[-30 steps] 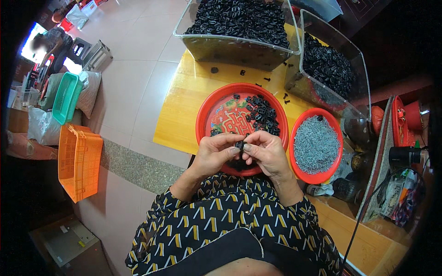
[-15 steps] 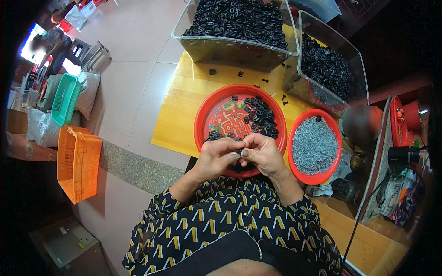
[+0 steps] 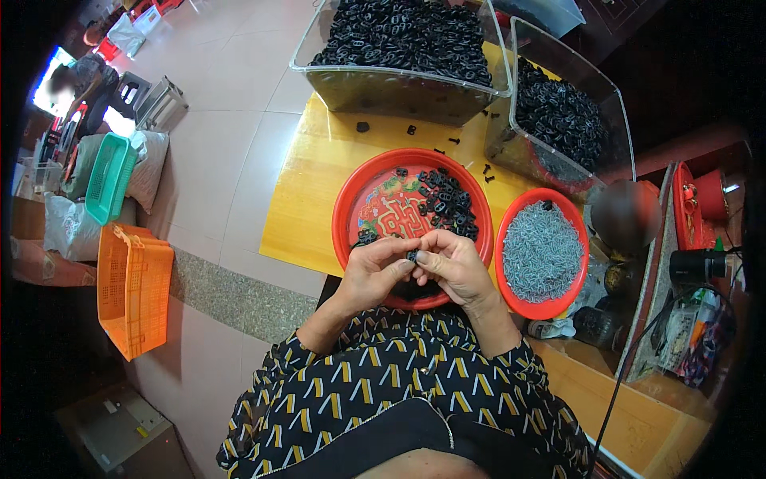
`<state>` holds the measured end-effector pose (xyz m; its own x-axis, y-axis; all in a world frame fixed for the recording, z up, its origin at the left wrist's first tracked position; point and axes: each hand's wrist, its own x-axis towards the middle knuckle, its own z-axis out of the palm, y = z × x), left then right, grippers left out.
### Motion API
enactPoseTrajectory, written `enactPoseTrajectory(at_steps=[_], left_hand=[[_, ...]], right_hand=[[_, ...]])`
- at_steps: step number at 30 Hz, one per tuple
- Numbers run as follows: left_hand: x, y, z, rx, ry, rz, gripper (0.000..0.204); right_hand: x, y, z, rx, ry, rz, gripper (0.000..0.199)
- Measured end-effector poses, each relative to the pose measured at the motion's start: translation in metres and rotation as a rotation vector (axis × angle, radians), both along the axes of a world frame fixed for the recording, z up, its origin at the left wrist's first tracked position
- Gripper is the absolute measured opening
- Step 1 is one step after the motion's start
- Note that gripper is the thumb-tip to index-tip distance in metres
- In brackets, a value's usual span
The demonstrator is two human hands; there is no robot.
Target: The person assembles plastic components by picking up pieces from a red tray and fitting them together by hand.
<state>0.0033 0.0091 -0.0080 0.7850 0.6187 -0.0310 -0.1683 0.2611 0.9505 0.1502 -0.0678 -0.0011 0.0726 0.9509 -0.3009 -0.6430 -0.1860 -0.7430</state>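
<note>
My left hand point(image 3: 377, 272) and my right hand point(image 3: 456, 270) meet above the near part of a red round tray point(image 3: 341, 227). Between their fingertips is a small black plastic piece point(image 3: 412, 256), mostly covered by the fingers, and both hands pinch it. Loose black pieces point(image 3: 448, 199) with holes lie heaped along the tray's right side, and a few sit at its left by my left hand. To the right of the tray stands a red bowl point(image 3: 504, 283) full of small silvery screws point(image 3: 545, 251), one black piece on top.
Behind the tray stand two clear plastic bins, one large point(image 3: 399, 73) and one at the right point(image 3: 610, 84), both heaped with black pieces. Several loose bits dot the yellow tabletop point(image 3: 307, 188). An orange crate point(image 3: 136, 295) and a green basket point(image 3: 112, 177) are at left; a person point(image 3: 88, 84) sits far left.
The black piece shows a little more between my fingertips, and my right fingers have shifted slightly. The whole view has moved a touch; trays and bins stay in place.
</note>
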Motion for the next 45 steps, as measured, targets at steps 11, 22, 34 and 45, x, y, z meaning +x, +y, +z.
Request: enactPoseTrajectory(at_steps=[11,22,34,45], left_hand=[[-0.018,0.005,0.005,0.575,0.189,0.18,0.025],[-0.018,0.009,0.003,0.64,0.192,0.199,0.023],[0.003,0.046,0.012,0.898,0.28,0.222,0.017],[0.056,0.085,0.002,1.391,0.441,-0.054,0.01]], right_hand=[[0.078,0.03,0.088,0.27,-0.22,-0.598,0.017],[0.026,0.034,0.006,0.087,-1.71,-0.198,0.009],[0.014,0.049,-0.016,0.083,-1.918,-0.14,0.008],[0.021,0.025,-0.001,0.111,-1.68,-0.179,0.008]])
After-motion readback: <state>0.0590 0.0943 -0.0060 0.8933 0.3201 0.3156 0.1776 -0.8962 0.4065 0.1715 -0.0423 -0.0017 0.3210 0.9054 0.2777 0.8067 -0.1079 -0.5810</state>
